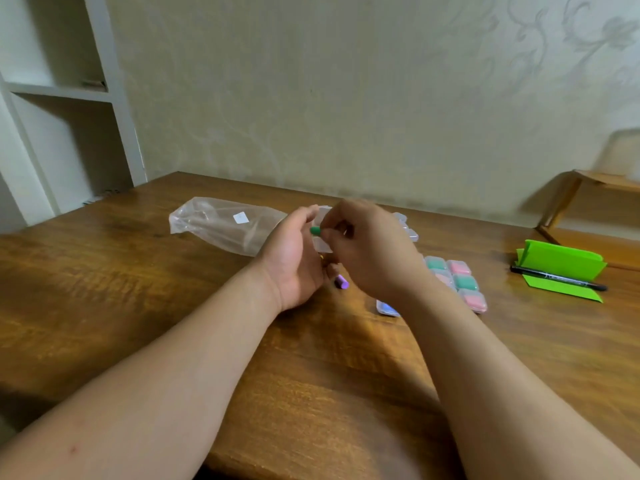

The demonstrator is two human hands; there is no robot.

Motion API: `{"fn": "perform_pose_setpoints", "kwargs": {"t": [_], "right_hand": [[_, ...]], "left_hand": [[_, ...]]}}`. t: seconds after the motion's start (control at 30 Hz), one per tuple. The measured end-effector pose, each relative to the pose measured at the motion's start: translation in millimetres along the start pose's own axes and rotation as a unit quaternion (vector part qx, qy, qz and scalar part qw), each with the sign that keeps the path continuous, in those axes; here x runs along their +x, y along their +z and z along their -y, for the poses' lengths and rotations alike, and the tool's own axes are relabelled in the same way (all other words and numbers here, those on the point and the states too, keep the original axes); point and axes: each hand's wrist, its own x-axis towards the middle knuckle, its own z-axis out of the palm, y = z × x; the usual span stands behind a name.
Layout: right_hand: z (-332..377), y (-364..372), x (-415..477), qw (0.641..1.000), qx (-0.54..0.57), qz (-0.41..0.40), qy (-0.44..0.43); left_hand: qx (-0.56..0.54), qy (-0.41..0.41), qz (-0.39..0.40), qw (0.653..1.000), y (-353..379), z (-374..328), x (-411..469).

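Both hands meet over the middle of the wooden table (145, 306). The left hand (294, 258) is curled, palm turned right, and its fingers hold a small clear box (320, 245) between the two hands. The right hand (370, 251) pinches a green earplug (315, 231) between thumb and fingertips, right at the upper edge of the box and touching the left hand's fingers; whether the plug is already inside the box I cannot tell.

Just below the hands a purple earplug (341, 282) shows close to the tabletop, partly hidden by the right hand. Left of the hands and a little farther away lies a clear plastic bag (221, 225) with a white sticker, its right end hidden behind the left hand. To the right of the right wrist sits a cluster of closed boxes (457, 280) holding green and pink plugs, touching one another. Well apart, near the table's right edge, lies folded green paper (561, 261) with a black pen (557, 278) across it
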Motion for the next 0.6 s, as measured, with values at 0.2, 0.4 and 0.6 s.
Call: {"fn": "perform_pose_setpoints", "kwargs": {"t": [0.2, 0.4, 0.6], "right_hand": [[-5.8, 10.2, -2.6, 0.998, -0.056, 0.004, -0.019], [-5.3, 13.7, -1.5, 0.997, -0.075, 0.004, -0.028], [-5.6, 13.4, -4.5, 1.0, -0.026, 0.005, -0.016]], "left_hand": [[0.02, 0.003, -0.007, 1.0, -2.6, 1.2, 2.3], [0.016, 0.002, -0.005, 1.0, -5.3, 1.5, 3.1], [0.012, 0.004, -0.002, 1.0, -7.4, 0.6, 4.4]]}}
